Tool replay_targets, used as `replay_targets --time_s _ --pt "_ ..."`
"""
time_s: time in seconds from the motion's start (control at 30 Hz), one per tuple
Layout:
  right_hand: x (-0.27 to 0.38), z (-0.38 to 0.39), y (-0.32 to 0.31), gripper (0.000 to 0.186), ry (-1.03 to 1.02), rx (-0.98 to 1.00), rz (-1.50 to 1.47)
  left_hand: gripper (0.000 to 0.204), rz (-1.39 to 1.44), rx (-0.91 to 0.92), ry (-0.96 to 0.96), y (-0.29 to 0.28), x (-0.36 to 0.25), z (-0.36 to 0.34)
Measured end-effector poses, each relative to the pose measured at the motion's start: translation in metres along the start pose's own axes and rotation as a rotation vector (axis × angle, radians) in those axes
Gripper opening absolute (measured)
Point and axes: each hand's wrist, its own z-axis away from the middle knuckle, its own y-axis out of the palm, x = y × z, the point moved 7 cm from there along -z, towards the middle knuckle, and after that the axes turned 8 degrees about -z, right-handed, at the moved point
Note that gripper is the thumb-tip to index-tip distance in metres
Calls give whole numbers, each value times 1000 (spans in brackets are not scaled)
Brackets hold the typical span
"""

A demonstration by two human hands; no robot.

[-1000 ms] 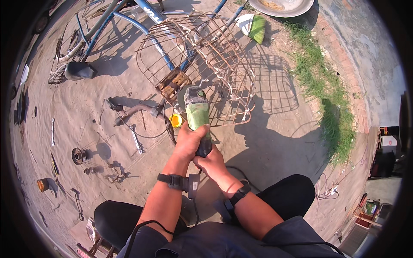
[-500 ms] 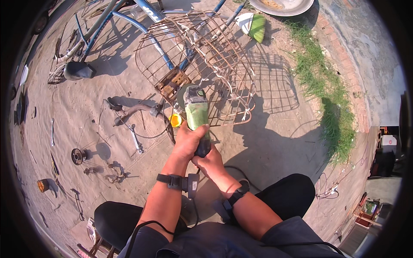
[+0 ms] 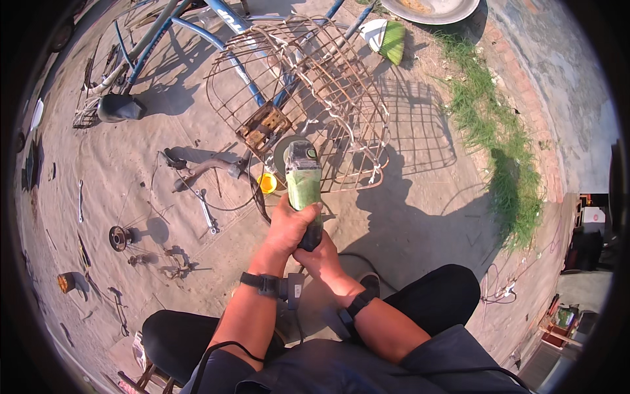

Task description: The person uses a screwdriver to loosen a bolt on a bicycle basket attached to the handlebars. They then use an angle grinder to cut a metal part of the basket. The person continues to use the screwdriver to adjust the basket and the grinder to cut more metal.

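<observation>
A green angle grinder [image 3: 304, 184] with a dark rear end is gripped in both my hands, its head pointing away from me. My left hand [image 3: 291, 223] wraps round the middle of its body. Behind it, my right hand [image 3: 320, 255] closes on the dark rear end. The grinding disc [image 3: 282, 155] shows at the left of the head, close to a rusty metal bracket [image 3: 264, 127]. That bracket is attached to a rusty wire basket [image 3: 328, 85] lying beyond the grinder. Whether the disc touches the basket I cannot tell.
A blue bicycle frame [image 3: 236, 62] lies behind the basket. On the left are a handlebar [image 3: 210, 169], wrenches [image 3: 207, 211], a wheel hub [image 3: 119, 238] and a black saddle [image 3: 120, 108]. A yellow cap [image 3: 267, 183] sits beside the grinder. A cord [image 3: 371, 262] runs near my feet.
Both hands have drawn the grinder slightly back toward me and a little to the right, so more of its disc shows. The basket and the loose parts stay where they were.
</observation>
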Motion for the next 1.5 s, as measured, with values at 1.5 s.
replay_targets --time_s 1.5 --pt "117 46 76 75 -124 691 -5 57 750 -128 242 -123 -72 45"
